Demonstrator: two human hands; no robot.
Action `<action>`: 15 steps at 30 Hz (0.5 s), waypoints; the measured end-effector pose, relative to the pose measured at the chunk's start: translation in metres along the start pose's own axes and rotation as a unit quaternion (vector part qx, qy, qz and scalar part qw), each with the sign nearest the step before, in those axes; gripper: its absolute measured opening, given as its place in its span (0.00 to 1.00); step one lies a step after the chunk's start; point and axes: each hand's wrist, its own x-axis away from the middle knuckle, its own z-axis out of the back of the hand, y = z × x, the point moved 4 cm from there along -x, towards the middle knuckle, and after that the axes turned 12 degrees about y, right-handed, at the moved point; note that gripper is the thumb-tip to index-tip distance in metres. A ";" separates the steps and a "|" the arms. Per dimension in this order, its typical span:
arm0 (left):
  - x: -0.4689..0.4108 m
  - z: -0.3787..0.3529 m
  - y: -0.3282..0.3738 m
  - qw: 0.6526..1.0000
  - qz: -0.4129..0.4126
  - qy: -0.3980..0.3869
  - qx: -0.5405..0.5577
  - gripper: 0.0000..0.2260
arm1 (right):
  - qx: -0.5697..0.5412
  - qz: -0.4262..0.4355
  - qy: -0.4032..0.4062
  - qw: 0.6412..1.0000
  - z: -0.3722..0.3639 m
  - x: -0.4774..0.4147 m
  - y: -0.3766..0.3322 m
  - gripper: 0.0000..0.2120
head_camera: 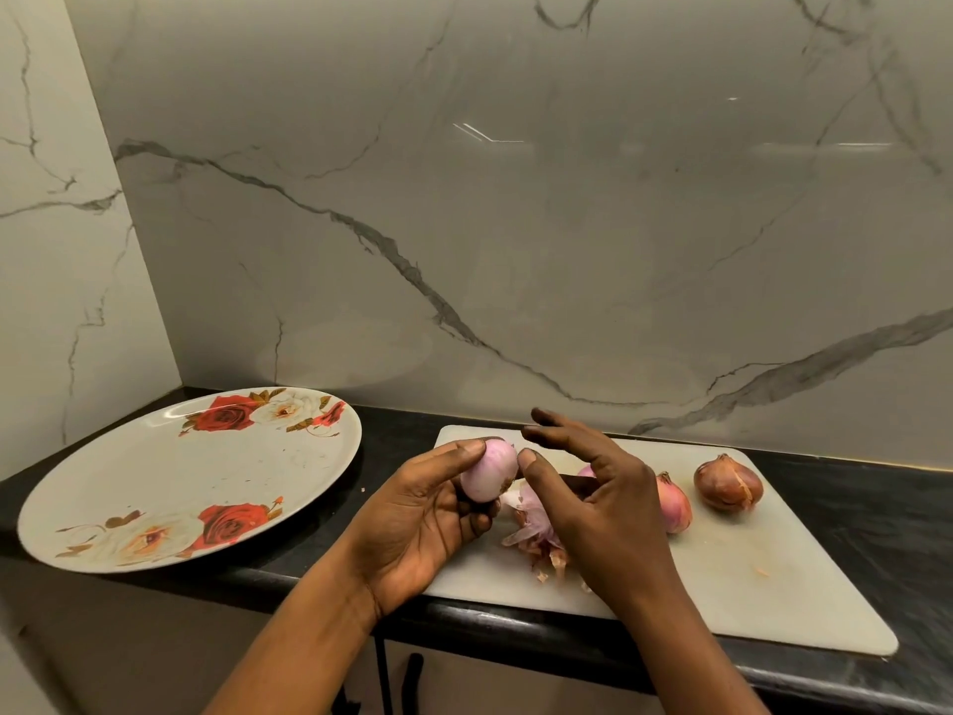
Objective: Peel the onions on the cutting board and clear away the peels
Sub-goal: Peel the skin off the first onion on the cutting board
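plate [170, 487] left of cutting board [748, 575]; two onions [727, 482] on board's right.

A large white plate [206, 482] printed with red and cream roses lies well left of the grip on the black countertop [397, 441]; a grey-veined marble wall [515, 224] rises behind the grip, and a dark cabinet handle [412, 673] shows below it
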 end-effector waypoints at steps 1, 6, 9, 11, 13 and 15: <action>0.000 0.000 0.000 1.000 -0.005 -0.002 -0.007 0.19 | -0.005 0.003 -0.010 1.000 -0.001 0.000 0.000 0.11; 0.000 -0.001 0.001 1.000 -0.010 -0.007 -0.018 0.20 | -0.009 0.001 -0.026 1.000 -0.003 -0.003 0.000 0.09; 0.000 -0.001 0.001 1.000 -0.016 -0.004 -0.017 0.16 | 0.013 -0.001 -0.019 1.000 -0.004 -0.006 0.003 0.07; 0.000 -0.001 0.001 1.000 -0.017 0.000 -0.008 0.16 | 0.029 0.001 0.009 1.000 -0.001 -0.007 0.006 0.05; 0.000 -0.002 0.001 1.000 -0.022 0.008 0.002 0.17 | 0.033 0.002 0.044 0.998 0.004 -0.007 0.006 0.05; 0.000 -0.001 0.001 0.999 -0.031 0.019 0.009 0.17 | 0.033 0.009 0.062 0.997 0.007 -0.004 0.006 0.06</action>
